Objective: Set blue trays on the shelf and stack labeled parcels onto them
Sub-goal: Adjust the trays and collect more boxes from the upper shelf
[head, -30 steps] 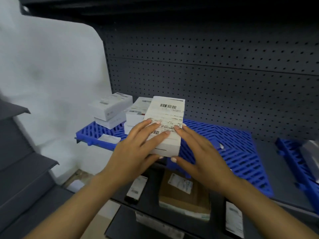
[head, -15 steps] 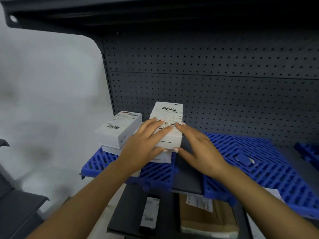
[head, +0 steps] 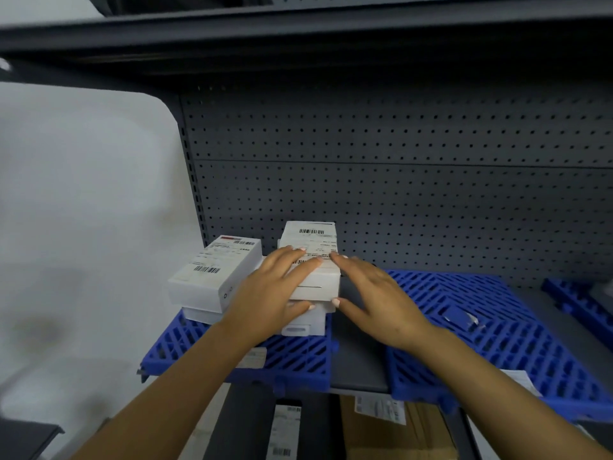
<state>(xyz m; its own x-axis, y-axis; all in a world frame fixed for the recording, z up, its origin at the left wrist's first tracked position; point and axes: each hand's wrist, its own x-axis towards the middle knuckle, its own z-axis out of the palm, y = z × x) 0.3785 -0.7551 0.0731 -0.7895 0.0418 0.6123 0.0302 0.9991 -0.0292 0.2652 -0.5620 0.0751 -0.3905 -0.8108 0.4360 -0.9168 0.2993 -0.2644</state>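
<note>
White card, that top parcel (head: 310, 260), with a barcode label facing up; it sits on a lower white parcel (head: 306, 318) at the right edge of the left tray (head: 298, 356), which lies on the shelf (head: 358, 363). Left of the top parcel a second pair of labelled parcels (head: 215, 273) is stacked, nearly touching it. Right of it, across a bare strip of shelf, lies another blue tray (head: 491, 327), and a third one (head: 577, 303) shows further right.

The left hand (head: 272, 293) is clamped on the top parcel, fingers spread over the label and thumb hooked under the near edge. The right hand (head: 374, 293) lies flat and spread, fingertips touching the parcel's right side, thumb at its near corner, not gripping.

To my eye this is the squaring-up of the stack. Done well, the left hand would press down lightly while the right nudges the side until the edges sit flush with the parcel beneath. The stack stands close to the tray's right edge, so a push leftward looks safer than one to the right. Keeping the label upward and unsmudged matters too, and both hands should let go gently so nothing slides.
</note>
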